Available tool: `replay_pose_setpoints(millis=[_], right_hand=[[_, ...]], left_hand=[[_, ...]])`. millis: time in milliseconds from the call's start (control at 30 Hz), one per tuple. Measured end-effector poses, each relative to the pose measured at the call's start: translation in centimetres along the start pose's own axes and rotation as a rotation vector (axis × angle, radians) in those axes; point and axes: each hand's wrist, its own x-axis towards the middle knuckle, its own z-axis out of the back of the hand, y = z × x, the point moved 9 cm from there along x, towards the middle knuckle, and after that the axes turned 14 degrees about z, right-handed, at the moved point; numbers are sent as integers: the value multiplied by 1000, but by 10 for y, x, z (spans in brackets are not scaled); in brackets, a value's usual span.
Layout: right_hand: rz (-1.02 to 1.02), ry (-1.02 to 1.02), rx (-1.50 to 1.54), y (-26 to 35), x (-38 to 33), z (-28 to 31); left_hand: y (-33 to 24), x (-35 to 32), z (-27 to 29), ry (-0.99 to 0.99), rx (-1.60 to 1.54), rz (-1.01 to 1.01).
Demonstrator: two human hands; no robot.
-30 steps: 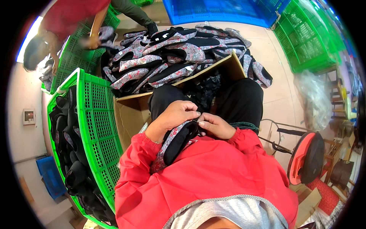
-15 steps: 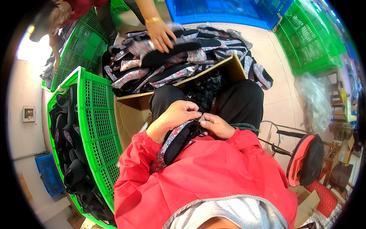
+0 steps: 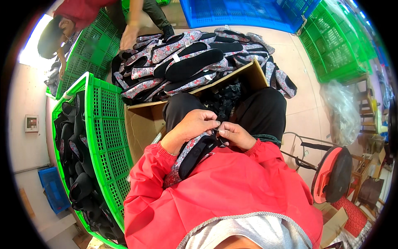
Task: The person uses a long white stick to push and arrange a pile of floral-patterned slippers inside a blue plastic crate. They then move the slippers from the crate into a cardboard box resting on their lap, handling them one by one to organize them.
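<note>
Head view: left hand (image 3: 194,126) clenched over the top of a floral slipper (image 3: 188,155) held against the chest, right hand (image 3: 234,135) pinching its edge, the pinched spot too small to make out, cardboard box (image 3: 143,124) partly hidden behind the knees, green crate (image 3: 105,124) of slippers at left.

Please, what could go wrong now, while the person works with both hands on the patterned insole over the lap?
The hands, left and right, pinch the insole at one small spot where the fingertips meet, so it might slip down into the cardboard box. The insole pile lies against the box edge, and a co-worker's hand is at it; pieces could slide off.
</note>
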Motion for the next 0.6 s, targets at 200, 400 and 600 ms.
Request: replay_pose_setpoints(millis=[200, 400, 600], right_hand=[[57, -61, -18, -1, -10, -1], [5, -41, 113, 8, -23, -16], [-117, 23, 79, 4, -27, -29]], left_hand=[[-10, -19, 23, -226, -116, -123], [-61, -124, 28, -753, 597, -634], [-38, -167, -23, -855, 772, -590]])
